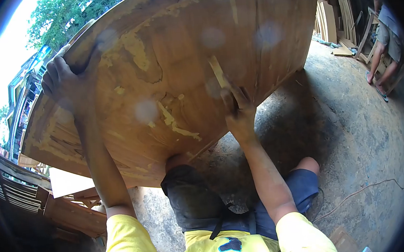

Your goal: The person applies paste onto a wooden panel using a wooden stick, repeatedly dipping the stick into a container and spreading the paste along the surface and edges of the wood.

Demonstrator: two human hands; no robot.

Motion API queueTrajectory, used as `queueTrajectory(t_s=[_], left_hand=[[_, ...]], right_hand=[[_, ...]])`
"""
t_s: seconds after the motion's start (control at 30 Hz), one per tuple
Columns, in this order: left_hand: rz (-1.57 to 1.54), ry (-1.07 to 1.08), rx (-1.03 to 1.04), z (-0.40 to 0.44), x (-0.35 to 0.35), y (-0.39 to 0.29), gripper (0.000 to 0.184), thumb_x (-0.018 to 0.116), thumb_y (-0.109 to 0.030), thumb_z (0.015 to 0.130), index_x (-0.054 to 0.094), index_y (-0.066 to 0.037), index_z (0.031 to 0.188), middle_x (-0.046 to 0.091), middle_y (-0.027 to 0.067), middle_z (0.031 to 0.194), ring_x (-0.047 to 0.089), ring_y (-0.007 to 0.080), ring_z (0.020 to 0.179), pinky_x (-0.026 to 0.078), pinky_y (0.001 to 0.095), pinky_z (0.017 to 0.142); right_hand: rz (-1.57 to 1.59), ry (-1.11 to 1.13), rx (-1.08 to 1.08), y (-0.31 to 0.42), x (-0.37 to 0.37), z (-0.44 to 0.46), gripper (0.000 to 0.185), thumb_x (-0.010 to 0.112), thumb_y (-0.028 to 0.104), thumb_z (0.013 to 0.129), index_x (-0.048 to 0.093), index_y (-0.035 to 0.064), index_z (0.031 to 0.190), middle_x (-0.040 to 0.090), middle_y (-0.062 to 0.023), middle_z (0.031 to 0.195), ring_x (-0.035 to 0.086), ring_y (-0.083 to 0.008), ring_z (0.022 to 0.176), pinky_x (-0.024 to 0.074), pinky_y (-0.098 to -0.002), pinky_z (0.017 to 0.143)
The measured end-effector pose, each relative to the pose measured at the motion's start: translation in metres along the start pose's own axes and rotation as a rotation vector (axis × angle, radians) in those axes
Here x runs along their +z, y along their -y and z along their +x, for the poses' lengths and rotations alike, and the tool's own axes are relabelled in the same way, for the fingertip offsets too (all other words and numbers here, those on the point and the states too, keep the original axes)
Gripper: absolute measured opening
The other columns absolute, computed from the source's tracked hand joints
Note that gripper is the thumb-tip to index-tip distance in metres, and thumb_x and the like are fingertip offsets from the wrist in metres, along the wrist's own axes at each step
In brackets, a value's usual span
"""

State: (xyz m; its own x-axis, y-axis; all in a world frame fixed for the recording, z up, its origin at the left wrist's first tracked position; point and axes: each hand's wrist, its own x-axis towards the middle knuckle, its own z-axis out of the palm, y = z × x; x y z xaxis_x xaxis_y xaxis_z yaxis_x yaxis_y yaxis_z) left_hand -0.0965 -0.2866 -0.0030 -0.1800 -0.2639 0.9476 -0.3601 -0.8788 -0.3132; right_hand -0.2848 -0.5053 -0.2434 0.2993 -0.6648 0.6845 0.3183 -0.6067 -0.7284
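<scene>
Holding a pale strip (pixel 217 71) in the clenched right grip (pixel 238 105) near centre, aimed lengthwise steeply up and slightly left; grasping the wooden panel (pixel 183 57) at upper left with the left grip (pixel 64 83).

The broad wooden panel (pixel 182 47) blocks the way ahead. To its right, a hand could pass over the floor (pixel 357 129), between the panel and the bystander (pixel 388 42); the right knee (pixel 309 165) juts in from below, and boards (pixel 327 21) stand beyond.
</scene>
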Motion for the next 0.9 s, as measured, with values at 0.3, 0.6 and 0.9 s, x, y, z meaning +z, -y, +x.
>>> queueTrajectory(t_s=[0.3,0.6,0.9], left_hand=[[0.058,-0.012,-0.013,-0.002,0.006,0.003,0.069,0.076,-0.073,0.073,0.074,-0.008,0.098,0.068,0.0074,0.088,0.066,0.0329,0.087,0.049,0.048,0.082],[0.027,-0.05,0.003,0.0,0.006,0.003,0.068,0.076,-0.073,0.073,0.074,-0.009,0.097,0.069,0.0076,0.089,0.066,0.0317,0.084,0.049,0.0472,0.081],[-0.023,-0.018,-0.039,-0.002,0.012,0.006,0.067,0.075,-0.076,0.071,0.073,-0.015,0.1,0.067,0.0056,0.091,0.065,0.0304,0.091,0.046,0.0465,0.09]], right_hand=[[-0.074,0.008,-0.177,0.022,0.029,0.067,0.047,0.063,0.004,0.095,0.062,0.0196,0.14,0.062,-0.0142,0.083,0.064,-0.03,0.065,0.0499,-0.0433,0.06],[-0.182,0.047,-0.321,-0.004,0.041,0.076,0.04,0.061,0.004,0.093,0.066,0.0115,0.132,0.066,-0.0174,0.09,0.066,-0.0351,0.073,0.0514,-0.0419,0.063],[-0.265,0.1,-0.304,0.044,0.019,0.105,0.047,0.064,0.002,0.085,0.067,0.0132,0.13,0.069,-0.0205,0.095,0.07,-0.0386,0.084,0.0564,-0.0455,0.073]])
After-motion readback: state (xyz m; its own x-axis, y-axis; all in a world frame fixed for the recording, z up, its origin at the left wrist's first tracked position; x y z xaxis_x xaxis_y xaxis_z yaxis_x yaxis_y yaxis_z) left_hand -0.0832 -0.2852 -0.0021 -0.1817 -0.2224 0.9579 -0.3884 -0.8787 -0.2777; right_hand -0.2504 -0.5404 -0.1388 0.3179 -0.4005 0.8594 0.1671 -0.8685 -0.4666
